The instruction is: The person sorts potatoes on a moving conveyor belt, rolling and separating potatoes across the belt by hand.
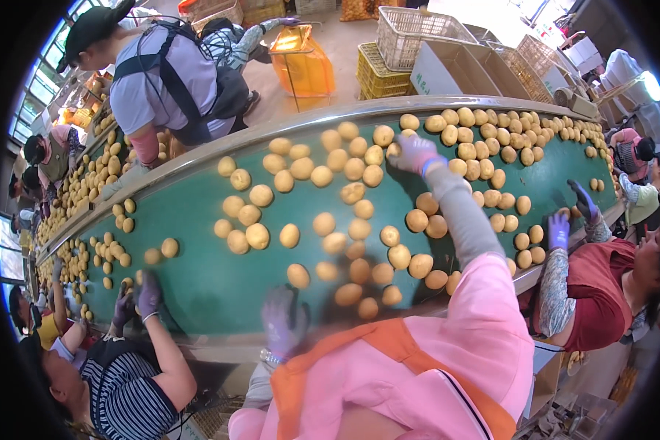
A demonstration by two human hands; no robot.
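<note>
My right hand (415,154), in a purple glove, reaches across the green conveyor belt (198,291) to its far half. A potato (394,150) sits between its thumb and fingers, partly covered by the hand. Another potato (408,132) lies just beyond the fingertips. Low over the belt's near edge is my left hand (283,322), also gloved and blurred; its fingers are apart with nothing in them. The nearest potato to it is a single one (298,276) just past the fingers. Many loose potatoes (358,229) lie between my hands, some blurred.
Metal rails (319,118) border the belt. Co-workers' gloved hands (148,294) handle potatoes at left; others (558,231) work at right. Across the belt stands a bending person (165,77). Behind are an orange mesh bag (302,63), plastic crates (385,71) and an open cardboard box (456,69).
</note>
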